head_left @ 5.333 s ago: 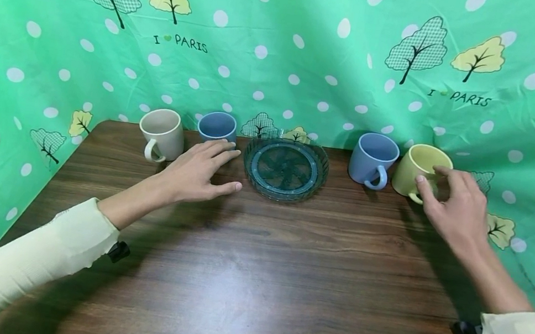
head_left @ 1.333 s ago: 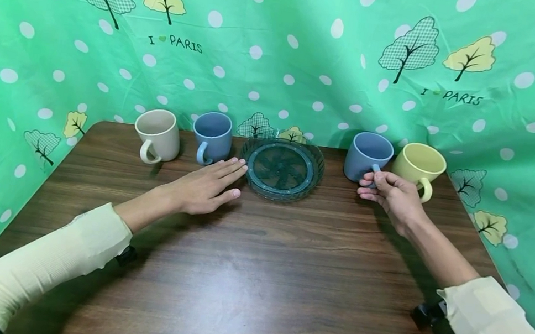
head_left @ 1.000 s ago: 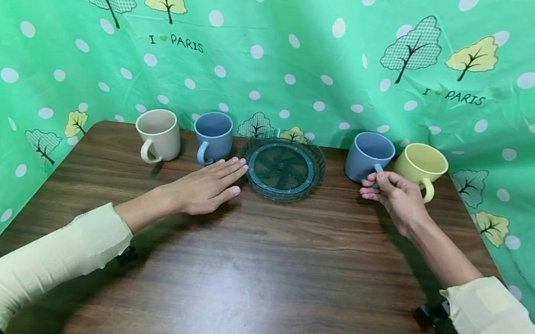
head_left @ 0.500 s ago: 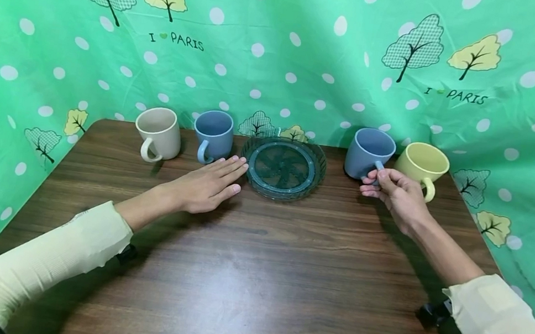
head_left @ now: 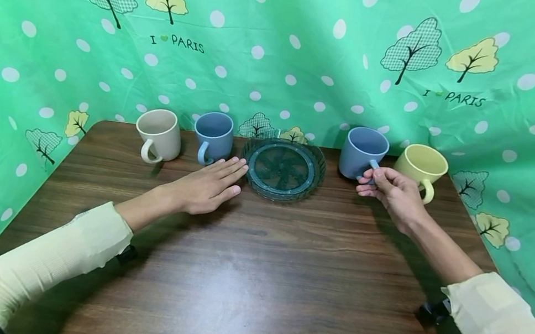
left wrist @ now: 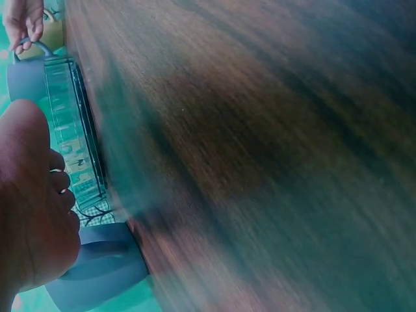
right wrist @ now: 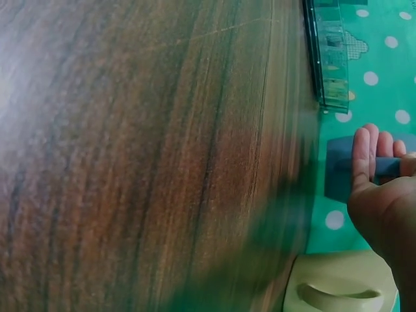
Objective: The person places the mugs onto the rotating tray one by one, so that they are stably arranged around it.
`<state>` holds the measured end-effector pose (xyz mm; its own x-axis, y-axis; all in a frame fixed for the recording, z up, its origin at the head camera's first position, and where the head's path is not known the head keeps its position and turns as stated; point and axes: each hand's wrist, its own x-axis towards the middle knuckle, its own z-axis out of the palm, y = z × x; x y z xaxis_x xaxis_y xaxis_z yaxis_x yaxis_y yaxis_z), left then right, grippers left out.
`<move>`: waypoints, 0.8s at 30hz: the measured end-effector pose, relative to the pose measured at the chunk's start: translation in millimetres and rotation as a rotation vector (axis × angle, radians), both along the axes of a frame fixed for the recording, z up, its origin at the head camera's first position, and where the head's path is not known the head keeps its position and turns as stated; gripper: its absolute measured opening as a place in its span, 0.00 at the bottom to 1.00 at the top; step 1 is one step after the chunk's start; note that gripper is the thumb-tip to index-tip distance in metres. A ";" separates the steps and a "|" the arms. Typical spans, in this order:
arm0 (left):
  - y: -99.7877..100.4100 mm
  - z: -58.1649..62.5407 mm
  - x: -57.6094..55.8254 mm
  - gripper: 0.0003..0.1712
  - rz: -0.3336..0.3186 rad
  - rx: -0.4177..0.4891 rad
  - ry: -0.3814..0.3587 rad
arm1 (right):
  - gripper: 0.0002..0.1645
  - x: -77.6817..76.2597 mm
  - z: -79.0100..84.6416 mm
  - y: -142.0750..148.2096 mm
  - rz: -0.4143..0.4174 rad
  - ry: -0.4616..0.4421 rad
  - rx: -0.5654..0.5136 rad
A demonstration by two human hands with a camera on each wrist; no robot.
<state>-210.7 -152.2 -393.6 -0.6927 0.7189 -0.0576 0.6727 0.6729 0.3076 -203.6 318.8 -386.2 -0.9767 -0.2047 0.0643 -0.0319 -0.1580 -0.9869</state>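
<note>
My right hand [head_left: 396, 199] pinches the handle of the right-hand blue mug [head_left: 360, 155], thumb on top and fingers beneath. That mug is upright, and in the right wrist view the mug [right wrist: 338, 170] has a green gap between its base and the table. My left hand [head_left: 209, 189] lies palm down with straight fingers, fingertips right at the left rim of a dark clear ribbed dish [head_left: 281, 196]. Behind those fingers stands a second blue mug [head_left: 218, 136], its handle turned toward me. In the left wrist view, the left hand [left wrist: 32, 201] partly hides this mug [left wrist: 97, 279].
An off-white mug [head_left: 163, 140] stands at the far left of the row. A yellow mug [head_left: 413, 165] is just right of the held mug, close to my right hand. Behind the brown wooden table [head_left: 254, 277] hangs a green dotted cloth [head_left: 274, 34].
My right hand has gone from the yellow mug to the right-hand blue mug's handle, raised that mug slightly and shifted it left. My left hand earlier moved nearer me, then stayed still.
</note>
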 end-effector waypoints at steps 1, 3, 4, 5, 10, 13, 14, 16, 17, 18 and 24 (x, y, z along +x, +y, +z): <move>0.0 0.1 0.2 0.39 0.001 0.000 0.000 | 0.15 0.0 0.0 -0.6 0.001 0.002 0.001; 0.1 -0.3 0.1 0.39 0.003 -0.002 -0.001 | 0.15 -0.1 0.0 -1.6 0.000 0.007 0.005; 0.2 -0.2 0.2 0.39 0.004 -0.003 -0.001 | 0.15 0.0 0.1 -2.1 0.001 0.009 0.007; 0.4 -0.3 0.1 0.39 0.004 -0.004 -0.002 | 0.15 -0.2 0.2 -2.5 0.001 0.012 0.009; 1.7 0.9 0.7 0.39 0.010 -0.009 -0.001 | 0.17 -0.8 3.3 -4.9 0.000 0.016 0.026; 1.9 1.6 1.0 0.39 0.011 -0.012 0.004 | 0.19 -1.0 5.6 -6.7 0.000 0.014 0.033; 1.8 1.5 1.0 0.39 0.011 -0.014 0.005 | 0.19 -1.2 6.2 -7.2 0.000 0.014 0.034; 1.8 1.2 0.9 0.39 0.008 -0.016 0.009 | 0.19 -1.3 7.3 -8.4 0.003 0.014 0.034; 1.7 1.1 0.9 0.39 0.007 -0.018 0.010 | 0.18 -1.5 7.8 -8.9 0.004 0.016 0.034; 1.7 1.0 0.9 0.39 0.006 -0.019 0.009 | 0.18 -1.8 8.3 -9.5 0.007 0.018 0.031; 1.6 0.1 0.0 0.39 0.008 -0.025 0.004 | 0.17 -3.9 12.2 -14.8 0.019 0.031 0.039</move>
<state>-210.8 -150.5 -393.5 -0.6988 0.7116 -0.0726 0.6685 0.6858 0.2876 -207.5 304.0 -374.0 -0.9703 -0.2259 0.0860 -0.0598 -0.1206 -0.9909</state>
